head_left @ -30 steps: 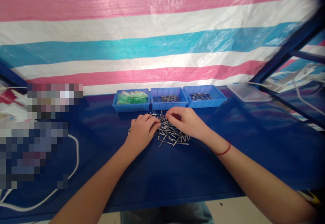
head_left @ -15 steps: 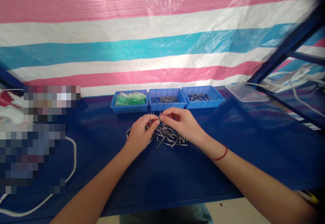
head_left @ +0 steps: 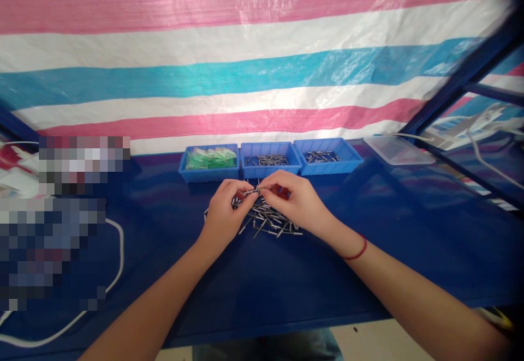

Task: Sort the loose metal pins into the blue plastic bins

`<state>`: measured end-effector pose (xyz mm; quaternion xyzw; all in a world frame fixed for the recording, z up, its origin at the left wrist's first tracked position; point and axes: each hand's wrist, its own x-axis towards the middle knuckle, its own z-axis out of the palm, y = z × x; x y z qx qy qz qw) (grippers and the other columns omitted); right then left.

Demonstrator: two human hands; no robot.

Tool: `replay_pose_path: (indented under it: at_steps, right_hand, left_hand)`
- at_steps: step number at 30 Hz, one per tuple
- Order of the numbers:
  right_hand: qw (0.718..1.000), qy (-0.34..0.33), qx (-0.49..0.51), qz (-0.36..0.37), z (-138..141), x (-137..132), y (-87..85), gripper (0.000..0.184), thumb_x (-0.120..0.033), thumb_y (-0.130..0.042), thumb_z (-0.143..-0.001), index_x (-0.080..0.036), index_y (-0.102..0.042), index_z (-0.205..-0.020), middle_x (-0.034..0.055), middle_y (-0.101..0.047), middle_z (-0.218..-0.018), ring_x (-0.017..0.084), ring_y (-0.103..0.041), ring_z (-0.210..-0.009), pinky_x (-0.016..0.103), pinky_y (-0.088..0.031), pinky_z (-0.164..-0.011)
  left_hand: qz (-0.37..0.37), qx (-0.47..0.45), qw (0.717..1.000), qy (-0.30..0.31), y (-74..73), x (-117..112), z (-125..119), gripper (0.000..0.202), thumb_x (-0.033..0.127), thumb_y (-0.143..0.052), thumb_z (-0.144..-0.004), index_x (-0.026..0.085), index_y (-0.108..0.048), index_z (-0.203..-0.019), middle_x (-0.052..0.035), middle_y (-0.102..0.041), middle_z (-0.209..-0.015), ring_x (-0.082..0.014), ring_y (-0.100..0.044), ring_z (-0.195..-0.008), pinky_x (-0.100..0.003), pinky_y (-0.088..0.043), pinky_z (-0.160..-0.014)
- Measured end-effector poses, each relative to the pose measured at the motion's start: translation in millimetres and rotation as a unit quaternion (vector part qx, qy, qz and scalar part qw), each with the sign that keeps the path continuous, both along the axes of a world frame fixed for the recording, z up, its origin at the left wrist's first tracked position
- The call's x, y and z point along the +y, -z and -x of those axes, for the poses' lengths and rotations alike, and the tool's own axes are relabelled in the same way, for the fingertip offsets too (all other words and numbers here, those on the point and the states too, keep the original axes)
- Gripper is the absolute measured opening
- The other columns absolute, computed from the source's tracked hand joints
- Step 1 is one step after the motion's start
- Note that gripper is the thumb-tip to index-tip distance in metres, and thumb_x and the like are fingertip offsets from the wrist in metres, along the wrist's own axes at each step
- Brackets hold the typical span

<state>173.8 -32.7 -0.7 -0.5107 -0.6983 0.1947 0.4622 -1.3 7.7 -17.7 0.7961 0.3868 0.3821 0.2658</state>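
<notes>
Over a loose pile of blind rivets, my two hands meet fingertip to fingertip. My left hand pinches a small blind rivet between thumb and forefinger, its metal shank pointing toward the other hand. The fingers of my right hand are pinched at the rivet's other end, and a red cord circles that wrist. Part of the pile is hidden behind both hands. Just beyond them, the middle blue bin and the right blue bin contain similar metal rivets.
The left blue bin holds green packets in clear plastic. A translucent lid lies at the back right of the dark blue table. A white cable loops at the left, near blurred-out items. A striped sheet hangs behind.
My hands stay over the pile, with only slight finger movement. The rivet between the fingertips shows more plainly now, and my left forefinger has lifted a little.
</notes>
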Motion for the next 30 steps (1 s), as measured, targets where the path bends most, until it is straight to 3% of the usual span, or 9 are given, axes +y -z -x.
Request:
replay_pose_path:
  at_steps: [4,6,8,12,14,17,22,30]
  right_hand:
    - [0.999,-0.017,-0.037,0.016,-2,2,2.9,0.017,-0.023,-0.055,-0.085,-0.019,-0.071,-0.086,0.0056,-0.068,-0.084,0.015,-0.057,-0.070,0.028,-0.044,-0.064]
    - [0.998,0.004,0.026,0.051,-4,6,4.8,0.019,-0.029,-0.056,-0.085,-0.018,-0.072,-0.084,0.0049,-0.067,-0.079,0.015,-0.057,-0.068,0.028,-0.043,-0.062]
    - [0.983,0.061,0.155,0.082,-9,10,6.0,0.022,-0.035,-0.058,-0.083,-0.017,-0.071,-0.084,0.0023,-0.062,-0.071,0.012,-0.051,-0.058,0.025,-0.040,-0.053]
    - [0.883,0.183,0.423,0.091,-33,22,2.0,0.022,-0.035,-0.064,-0.076,-0.015,-0.068,-0.084,-0.0039,-0.047,-0.063,0.005,-0.036,-0.045,0.019,-0.026,-0.038]
    - [0.839,0.206,0.495,0.097,-47,26,-2.3,0.020,-0.033,-0.064,-0.075,-0.015,-0.067,-0.082,-0.0049,-0.045,-0.061,0.004,-0.033,-0.043,0.018,-0.022,-0.035]
    - [0.807,0.216,0.537,0.119,-57,27,-8.1,0.021,-0.035,-0.059,-0.078,-0.015,-0.064,-0.080,-0.0050,-0.044,-0.059,0.004,-0.031,-0.040,0.017,-0.021,-0.033]
    - [0.812,0.159,0.540,0.152,-44,22,-11.2,0.018,-0.031,-0.055,-0.078,-0.015,-0.063,-0.076,-0.0049,-0.044,-0.058,0.004,-0.031,-0.040,0.018,-0.021,-0.033]
    - [0.888,0.095,0.417,0.168,-21,14,-8.2,0.016,-0.031,-0.059,-0.075,-0.016,-0.064,-0.073,-0.0033,-0.046,-0.061,0.005,-0.033,-0.045,0.020,-0.019,-0.038]
  left_hand:
    - [-0.010,0.000,1.000,-0.008,-2.8,-1,1,0.015,0.030,-0.057,-0.087,0.019,-0.062,-0.096,-0.0025,-0.061,-0.095,-0.0138,-0.059,-0.082,-0.028,-0.046,-0.082]
    - [-0.001,0.008,1.000,-0.011,-3.8,-1,1,0.022,0.031,-0.057,-0.087,0.019,-0.060,-0.105,-0.0025,-0.062,-0.094,-0.0142,-0.060,-0.082,-0.028,-0.046,-0.081]
    - [0.009,0.021,1.000,-0.007,-4.3,-1,0,0.030,0.032,-0.056,-0.088,0.019,-0.057,-0.114,-0.0023,-0.064,-0.093,-0.0144,-0.060,-0.082,-0.028,-0.046,-0.080]
    - [-0.007,0.083,0.996,0.032,-3.2,0,1,0.026,0.030,-0.053,-0.089,0.020,-0.060,-0.112,-0.0027,-0.065,-0.092,-0.0163,-0.060,-0.087,-0.029,-0.045,-0.080]
    - [-0.027,0.133,0.989,0.049,-1.7,1,1,0.024,0.025,-0.051,-0.090,0.020,-0.061,-0.111,-0.0035,-0.065,-0.095,-0.0177,-0.060,-0.090,-0.030,-0.045,-0.079]
    - [-0.059,0.201,0.975,0.068,0.8,3,4,0.025,0.019,-0.049,-0.089,0.023,-0.063,-0.109,-0.0039,-0.065,-0.102,-0.0186,-0.059,-0.093,-0.031,-0.043,-0.077]
    - [-0.112,0.293,0.946,0.084,-0.1,3,8,0.017,0.028,-0.053,-0.090,0.025,-0.068,-0.097,-0.0016,-0.065,-0.102,-0.0196,-0.057,-0.092,-0.034,-0.036,-0.075]
    - [-0.166,0.360,0.916,0.053,-0.7,1,6,0.017,0.027,-0.050,-0.093,0.021,-0.066,-0.092,-0.0032,-0.065,-0.098,-0.0187,-0.054,-0.087,-0.034,-0.030,-0.071]
